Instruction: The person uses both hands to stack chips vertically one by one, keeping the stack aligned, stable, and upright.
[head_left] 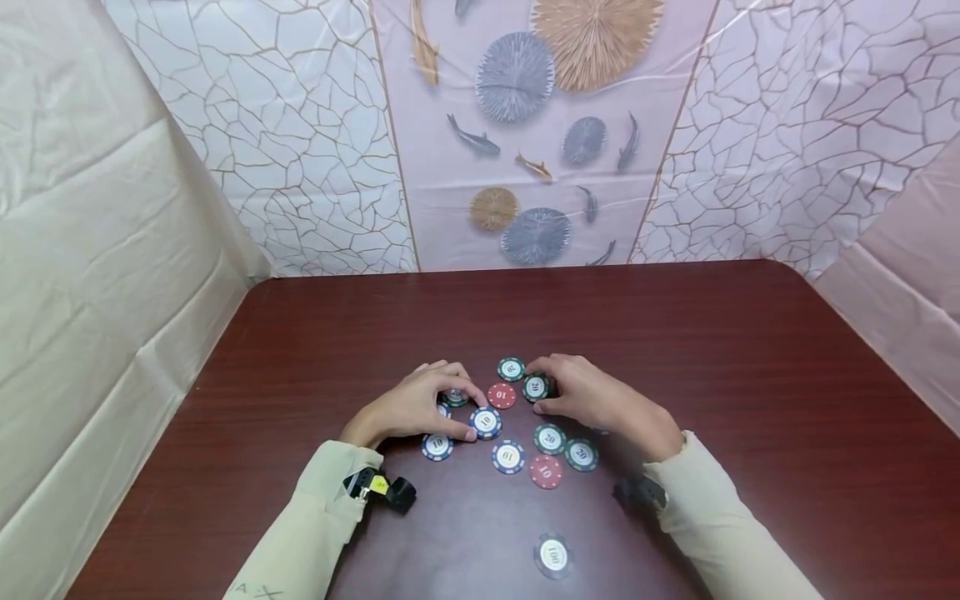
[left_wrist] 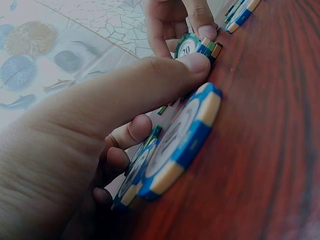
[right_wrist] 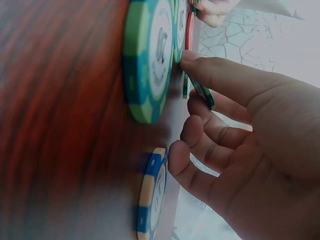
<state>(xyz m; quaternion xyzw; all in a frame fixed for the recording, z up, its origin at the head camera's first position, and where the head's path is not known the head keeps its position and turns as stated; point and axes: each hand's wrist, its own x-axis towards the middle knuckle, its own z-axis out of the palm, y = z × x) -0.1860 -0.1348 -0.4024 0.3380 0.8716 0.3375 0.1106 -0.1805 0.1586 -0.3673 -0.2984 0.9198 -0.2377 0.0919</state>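
- Two fingertip grips on the go! The left hand [head_left: 416,404] has a blue 10 chip [head_left: 486,422] between thumb and index finger, the gap just chip-wide, in the middle of the spread.
- Across on the right, the right hand [head_left: 594,397] pinches a green 20 chip [head_left: 536,387], tipped in its wrist view, the remaining fingers loosely curled.
- How far along? Early, I'd judge. Blue, green and cream edges bunch at the left thumb tip, so a small stack seems likely; I can't count its layers.
- Left to handle, it seems: a red 10 chip [head_left: 502,395] between the hands, a far green 20 chip [head_left: 512,369], and a nearer group with another blue 10 chip [head_left: 508,457], another red 10 chip [head_left: 545,472] and two overlapping green 20 chips [head_left: 550,439]. Out nearest, well apart, lies a dark 100 chip [head_left: 553,555].
- Now the materials: smooth, hard-looking discs, squared rims banded in cream and colour, pale round centres, all over a glossy red-brown wood-grain table [head_left: 322,358].
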